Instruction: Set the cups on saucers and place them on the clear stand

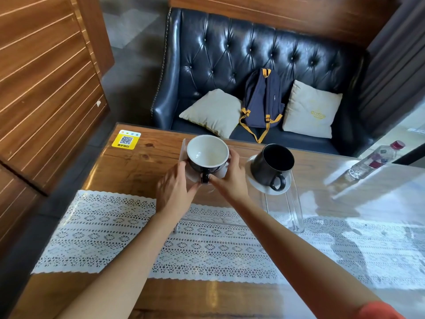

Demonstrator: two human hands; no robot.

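while both hands close on the white-lined cup (207, 155) and its saucer (222, 172), sits at the left end of the clear stand (295, 203), upright, handle toward the camera. left hand (174, 188) curled at the near-left edge of the saucer, fingers bent, thumb near the handle; right hand (231, 178) cupped round the right side, fingertips (234, 155) touching the cup wall. cannot tell whether the saucer rests on the stand or is just above it. black cup (273, 165) upright on a second saucer (284, 184) at the right end of the stand, apart from the hands. stand on a wooden table (128, 166), over a lace runner (99, 226). bottle (377, 158) lying far right. sofa (230, 56) behind, with backpack (262, 100).
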